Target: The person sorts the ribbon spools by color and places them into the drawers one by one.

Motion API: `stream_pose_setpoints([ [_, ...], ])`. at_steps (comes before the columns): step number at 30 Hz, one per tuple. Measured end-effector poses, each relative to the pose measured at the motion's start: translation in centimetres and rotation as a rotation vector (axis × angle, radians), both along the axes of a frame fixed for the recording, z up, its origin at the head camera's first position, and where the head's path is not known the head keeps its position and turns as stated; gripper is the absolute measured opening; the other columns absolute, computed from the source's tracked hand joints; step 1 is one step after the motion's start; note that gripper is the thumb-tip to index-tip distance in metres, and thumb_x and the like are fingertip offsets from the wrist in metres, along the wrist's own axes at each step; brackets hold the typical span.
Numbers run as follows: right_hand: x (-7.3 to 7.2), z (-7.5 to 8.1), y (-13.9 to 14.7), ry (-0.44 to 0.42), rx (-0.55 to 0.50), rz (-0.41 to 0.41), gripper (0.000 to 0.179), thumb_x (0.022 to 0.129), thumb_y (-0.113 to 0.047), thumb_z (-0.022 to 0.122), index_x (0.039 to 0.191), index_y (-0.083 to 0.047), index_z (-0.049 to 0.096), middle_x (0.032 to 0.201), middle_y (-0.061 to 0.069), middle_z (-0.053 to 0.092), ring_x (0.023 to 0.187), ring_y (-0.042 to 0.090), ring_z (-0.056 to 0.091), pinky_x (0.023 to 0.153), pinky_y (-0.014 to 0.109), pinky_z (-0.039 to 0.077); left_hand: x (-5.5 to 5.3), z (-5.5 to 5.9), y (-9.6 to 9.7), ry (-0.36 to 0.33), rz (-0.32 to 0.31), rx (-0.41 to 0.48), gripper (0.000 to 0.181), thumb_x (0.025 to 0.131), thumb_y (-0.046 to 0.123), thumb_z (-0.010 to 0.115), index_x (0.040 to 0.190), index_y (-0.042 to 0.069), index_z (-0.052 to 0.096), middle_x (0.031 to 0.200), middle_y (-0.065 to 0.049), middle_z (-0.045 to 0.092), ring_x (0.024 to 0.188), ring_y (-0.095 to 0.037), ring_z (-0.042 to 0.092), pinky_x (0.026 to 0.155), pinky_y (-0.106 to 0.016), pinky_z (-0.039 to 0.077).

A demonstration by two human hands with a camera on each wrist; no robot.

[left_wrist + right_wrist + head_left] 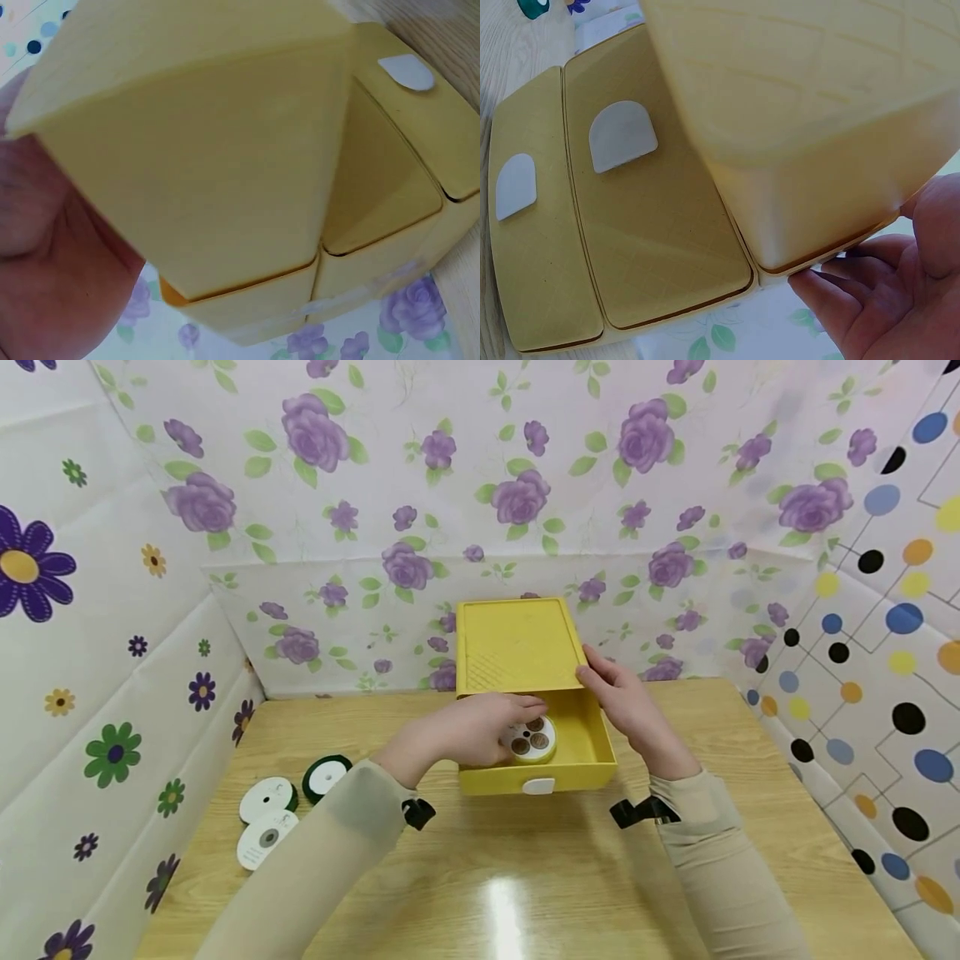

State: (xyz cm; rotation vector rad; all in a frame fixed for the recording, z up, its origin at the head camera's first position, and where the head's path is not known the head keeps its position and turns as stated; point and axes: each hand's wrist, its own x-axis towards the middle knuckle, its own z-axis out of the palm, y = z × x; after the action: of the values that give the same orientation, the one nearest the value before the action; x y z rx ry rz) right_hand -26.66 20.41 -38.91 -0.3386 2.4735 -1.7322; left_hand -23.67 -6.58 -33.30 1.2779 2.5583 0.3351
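Observation:
A yellow plastic drawer box stands against the back wall, its top drawer pulled out toward me. Inside that drawer my left hand holds a white-faced ribbon spool with round holes and a yellow rim. The fingers lie over the spool and partly cover it; the left wrist view shows only part of the hand beside the drawer. My right hand grips the box at its right edge, thumb on the top. In the right wrist view its fingertips touch the box's side.
On the wooden table at the left lie three more spools: a white one, another white one overlapping it, and one with a dark green rim. Two lower drawers with white handles are shut. Flower-printed cloth rises behind the box.

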Motion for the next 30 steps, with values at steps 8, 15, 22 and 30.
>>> stream_pose_setpoints([
  [8, 0.2, -0.1, 0.1, -0.006, 0.016, -0.010, 0.070, 0.113, -0.047, 0.051, 0.171, -0.020, 0.023, 0.176, 0.000, 0.021, 0.162, 0.027, 0.021, 0.125, 0.057, 0.031, 1.1, 0.1, -0.9, -0.256, 0.054, 0.479, 0.048, 0.108, 0.021, 0.069, 0.152, 0.004, 0.060, 0.148, -0.011, 0.065, 0.132, -0.024, 0.065, 0.112, -0.039, 0.051],
  [15, 0.4, -0.1, 0.0, 0.000, 0.010, -0.002, 0.070, 0.113, -0.046, 0.052, 0.171, -0.020, 0.023, 0.176, 0.000, 0.022, 0.162, 0.026, 0.021, 0.126, 0.055, 0.031, 3.1, -0.6, -2.5, -0.465, 0.146, 0.905, 0.033, 0.108, 0.012, 0.067, 0.139, 0.004, 0.072, 0.133, -0.006, 0.074, 0.125, -0.032, 0.070, 0.101, -0.035, 0.059],
  [22, 0.3, -0.2, 0.1, 0.014, 0.005, -0.004, 0.070, 0.114, -0.046, 0.051, 0.171, -0.017, 0.023, 0.176, 0.000, 0.021, 0.162, 0.026, 0.021, 0.126, 0.056, 0.031, 4.9, -0.8, -4.2, -0.485, 0.081, 1.060, 0.029, 0.108, 0.010, 0.066, 0.134, 0.001, 0.074, 0.133, -0.011, 0.074, 0.127, -0.037, 0.068, 0.102, -0.041, 0.059],
  [30, 0.1, -0.1, 0.0, 0.015, -0.001, -0.011, 0.070, 0.113, -0.047, 0.052, 0.171, -0.020, 0.024, 0.176, 0.000, 0.023, 0.161, 0.026, 0.021, 0.126, 0.055, 0.031, 6.8, -2.4, -4.4, -0.519, -0.058, 1.082, 0.029, 0.106, 0.003, 0.065, 0.131, -0.012, 0.070, 0.132, -0.026, 0.071, 0.122, -0.025, 0.071, 0.098, -0.042, 0.060],
])
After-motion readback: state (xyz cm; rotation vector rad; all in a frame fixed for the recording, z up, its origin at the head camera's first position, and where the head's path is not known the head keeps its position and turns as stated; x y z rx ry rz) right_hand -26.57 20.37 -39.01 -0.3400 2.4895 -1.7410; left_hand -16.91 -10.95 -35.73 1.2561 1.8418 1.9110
